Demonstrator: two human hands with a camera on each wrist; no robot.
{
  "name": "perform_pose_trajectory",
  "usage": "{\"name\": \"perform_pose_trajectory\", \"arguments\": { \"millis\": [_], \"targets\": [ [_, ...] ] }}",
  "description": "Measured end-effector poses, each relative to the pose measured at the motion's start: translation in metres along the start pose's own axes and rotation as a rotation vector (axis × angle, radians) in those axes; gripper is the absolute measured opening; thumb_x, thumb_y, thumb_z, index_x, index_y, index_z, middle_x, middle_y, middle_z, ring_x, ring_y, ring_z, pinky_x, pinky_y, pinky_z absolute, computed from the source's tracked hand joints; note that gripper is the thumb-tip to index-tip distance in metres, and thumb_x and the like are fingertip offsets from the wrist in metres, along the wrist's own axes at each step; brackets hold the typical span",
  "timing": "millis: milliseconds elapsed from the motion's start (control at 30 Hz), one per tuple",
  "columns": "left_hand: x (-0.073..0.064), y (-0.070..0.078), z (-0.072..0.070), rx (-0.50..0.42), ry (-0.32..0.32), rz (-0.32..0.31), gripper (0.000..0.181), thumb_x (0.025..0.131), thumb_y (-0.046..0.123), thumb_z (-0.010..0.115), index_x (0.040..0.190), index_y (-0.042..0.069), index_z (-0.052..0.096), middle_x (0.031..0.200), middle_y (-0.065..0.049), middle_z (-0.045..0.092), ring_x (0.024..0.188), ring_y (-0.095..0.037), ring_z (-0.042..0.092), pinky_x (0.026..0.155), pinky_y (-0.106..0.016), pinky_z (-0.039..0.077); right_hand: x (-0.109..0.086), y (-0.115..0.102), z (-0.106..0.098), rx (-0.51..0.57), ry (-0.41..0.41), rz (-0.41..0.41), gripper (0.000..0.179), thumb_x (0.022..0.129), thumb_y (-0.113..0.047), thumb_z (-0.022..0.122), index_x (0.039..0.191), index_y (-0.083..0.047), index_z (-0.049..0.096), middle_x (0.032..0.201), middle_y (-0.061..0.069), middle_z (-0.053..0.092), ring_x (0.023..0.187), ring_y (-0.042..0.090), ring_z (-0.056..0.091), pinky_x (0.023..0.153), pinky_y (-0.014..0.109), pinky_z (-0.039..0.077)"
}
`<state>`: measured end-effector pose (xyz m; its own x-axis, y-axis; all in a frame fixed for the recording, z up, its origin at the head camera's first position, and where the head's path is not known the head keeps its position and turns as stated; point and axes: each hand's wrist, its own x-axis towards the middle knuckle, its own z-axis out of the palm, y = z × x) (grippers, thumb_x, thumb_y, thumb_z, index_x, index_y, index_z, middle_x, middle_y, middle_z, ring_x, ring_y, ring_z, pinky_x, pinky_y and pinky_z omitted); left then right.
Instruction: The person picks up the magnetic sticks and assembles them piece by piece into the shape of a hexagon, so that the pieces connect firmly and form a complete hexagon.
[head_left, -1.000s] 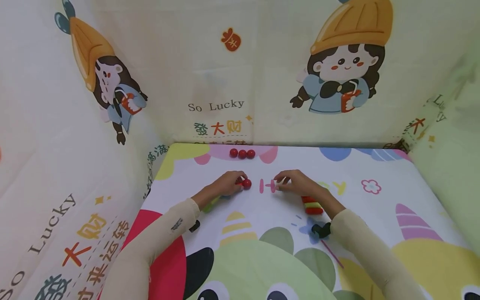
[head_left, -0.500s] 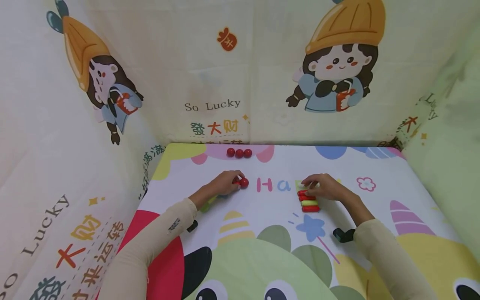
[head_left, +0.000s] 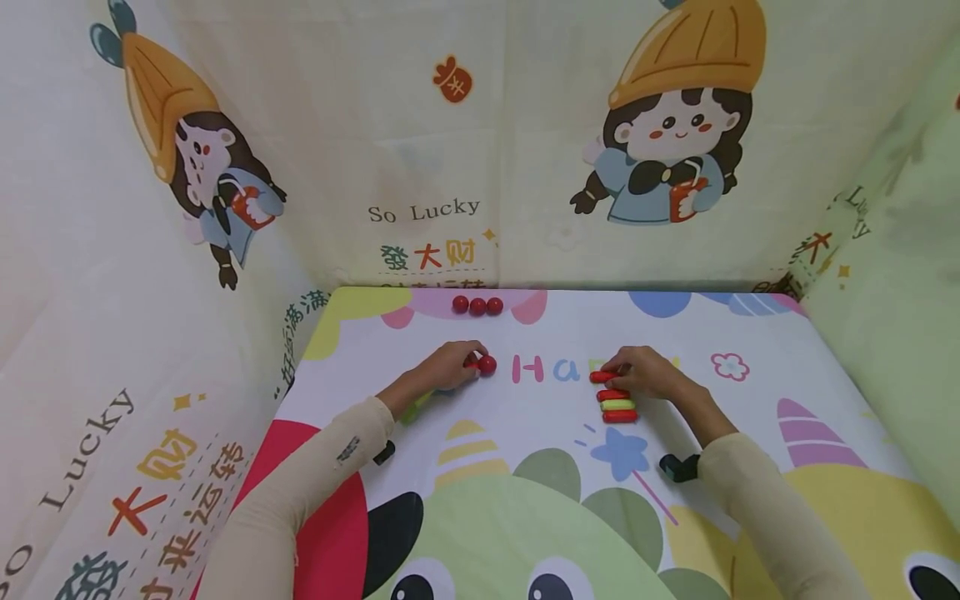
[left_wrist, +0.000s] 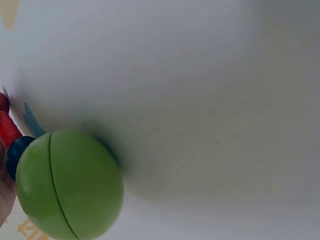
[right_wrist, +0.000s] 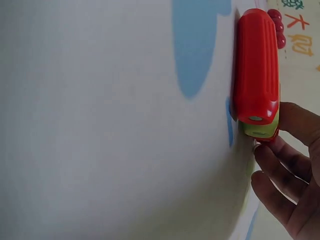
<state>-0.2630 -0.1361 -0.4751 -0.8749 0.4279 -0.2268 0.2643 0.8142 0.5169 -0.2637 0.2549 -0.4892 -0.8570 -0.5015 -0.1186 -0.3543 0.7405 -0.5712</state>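
My left hand (head_left: pixel 455 364) grips a ball-and-rod toy low over the table. A red ball (head_left: pixel 487 365) shows past its fingertips in the head view. In the left wrist view a large grooved green ball (left_wrist: pixel 72 185), a dark blue round piece (left_wrist: pixel 19 152) and a red rod (left_wrist: pixel 8 129) line up beside the fingers. My right hand (head_left: pixel 645 371) pinches one end of a short red rod (head_left: pixel 602 377). Just below it in the head view lie two more red rods with a yellow-green rod (head_left: pixel 618 405) between them. Ridges run along the nearest red rod (right_wrist: pixel 257 65) in the right wrist view.
Three red balls (head_left: pixel 477 307) sit in a row near the table's far edge. The table cover (head_left: pixel 525 433) carries printed letters and cartoon shapes. Patterned cloth walls (head_left: pixel 540 250) rise at the back and both sides. Dark wrist cameras (head_left: pixel 678 467) sit by the sleeves.
My right hand has gone from the printed letters on the left to the rods on the right. It now holds one red rod slightly apart from the others. The left hand stays nearly still.
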Motion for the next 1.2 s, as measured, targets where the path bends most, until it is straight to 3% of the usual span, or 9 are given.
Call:
{"name": "perform_pose_trajectory", "arguments": {
  "millis": [167, 400, 567, 767, 867, 1033, 1200],
  "targets": [
    [-0.001, -0.001, 0.001, -0.01, -0.004, -0.01, 0.036, 0.095, 0.013, 0.069, 0.13, 0.012, 0.061, 0.107, -0.005, 0.066, 0.097, -0.019, 0.059, 0.093, -0.035, 0.053, 0.006, -0.006, 0.0, -0.036, -0.036, -0.007, 0.027, 0.086, -0.014, 0.078, 0.11, -0.001, 0.075, 0.098, 0.008, 0.069, 0.087, 0.02, 0.06, 0.077, 0.033, 0.053],
    [-0.005, -0.004, 0.0, -0.007, 0.001, 0.017, 0.035, 0.094, 0.011, 0.068, 0.128, 0.01, 0.062, 0.104, -0.005, 0.067, 0.095, -0.018, 0.059, 0.092, -0.035, 0.052, 0.018, -0.023, 0.006, 0.046, -0.096, 0.084, 0.035, 0.091, -0.019, 0.074, 0.123, -0.006, 0.069, 0.114, 0.011, 0.068, 0.099, 0.023, 0.062, 0.08, 0.033, 0.059],
    [-0.005, -0.004, -0.001, -0.002, 0.023, 0.063, 0.033, 0.093, 0.008, 0.068, 0.126, 0.007, 0.062, 0.102, -0.007, 0.067, 0.092, -0.019, 0.059, 0.09, -0.036, 0.052, 0.033, -0.042, 0.016, 0.061, -0.09, -0.002, 0.034, 0.093, -0.016, 0.071, 0.125, -0.006, 0.069, 0.117, 0.013, 0.069, 0.1, 0.024, 0.063, 0.082, 0.034, 0.059],
    [-0.004, -0.003, -0.003, -0.002, 0.015, 0.052, 0.033, 0.094, 0.009, 0.068, 0.126, 0.008, 0.062, 0.102, -0.007, 0.067, 0.093, -0.018, 0.059, 0.09, -0.035, 0.052, 0.064, -0.067, 0.032, 0.066, -0.138, -0.127, 0.034, 0.092, -0.014, 0.073, 0.125, -0.007, 0.07, 0.115, 0.009, 0.072, 0.1, 0.021, 0.065, 0.088, 0.034, 0.057],
    [-0.003, -0.003, -0.003, 0.001, 0.014, 0.049, 0.033, 0.094, 0.009, 0.068, 0.127, 0.008, 0.062, 0.103, -0.007, 0.067, 0.093, -0.019, 0.059, 0.09, -0.035, 0.052, 0.08, -0.082, 0.039, 0.077, -0.167, -0.124, 0.033, 0.091, -0.013, 0.074, 0.124, -0.009, 0.071, 0.114, 0.007, 0.073, 0.099, 0.02, 0.064, 0.089, 0.033, 0.057],
    [0.0, -0.003, -0.002, 0.004, 0.006, 0.043, 0.034, 0.094, 0.01, 0.068, 0.127, 0.009, 0.062, 0.104, -0.006, 0.068, 0.093, -0.018, 0.06, 0.09, -0.035, 0.053, 0.098, -0.098, 0.047, 0.102, -0.185, -0.106, 0.029, 0.092, -0.01, 0.073, 0.121, -0.009, 0.072, 0.104, 0.005, 0.073, 0.077, 0.014, 0.061, 0.073, 0.025, 0.055],
    [0.0, -0.003, -0.001, -0.005, 0.007, 0.039, 0.034, 0.094, 0.01, 0.068, 0.127, 0.01, 0.062, 0.104, -0.006, 0.068, 0.093, -0.018, 0.06, 0.09, -0.034, 0.053, 0.103, -0.104, 0.053, 0.138, -0.163, -0.113, 0.024, 0.092, -0.01, 0.072, 0.116, -0.007, 0.074, 0.093, 0.005, 0.072, 0.058, 0.012, 0.056, 0.058, 0.023, 0.051]
  ]
}}
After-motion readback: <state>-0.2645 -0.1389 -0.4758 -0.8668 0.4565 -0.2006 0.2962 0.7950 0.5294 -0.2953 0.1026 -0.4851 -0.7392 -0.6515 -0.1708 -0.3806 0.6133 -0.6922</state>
